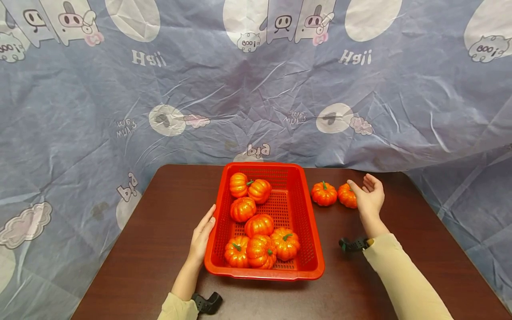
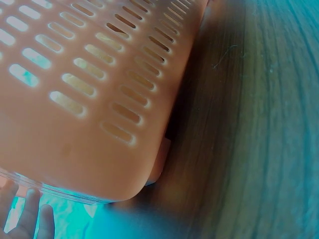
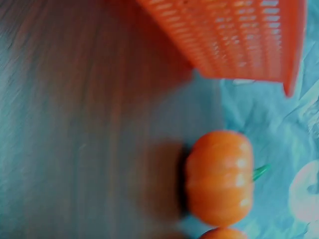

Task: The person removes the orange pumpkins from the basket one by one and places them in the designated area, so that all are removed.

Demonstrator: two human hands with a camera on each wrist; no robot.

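Note:
A red plastic basket holds several small orange pumpkins with green stems. My left hand touches the basket's left rim with straight fingers; in the left wrist view, its fingertips show beside the perforated basket wall. To the right of the basket, two more pumpkins sit side by side on the table: one nearer the basket and one farther right. Beside the farther one, partly covering it, is my right hand, thumb and fingers apart and nothing held. The right wrist view does not show that hand.
The dark brown wooden table extends on both sides of the basket. A wrinkled grey-blue printed cloth hangs behind and around it. Black wrist-camera mounts stick out from both wrists.

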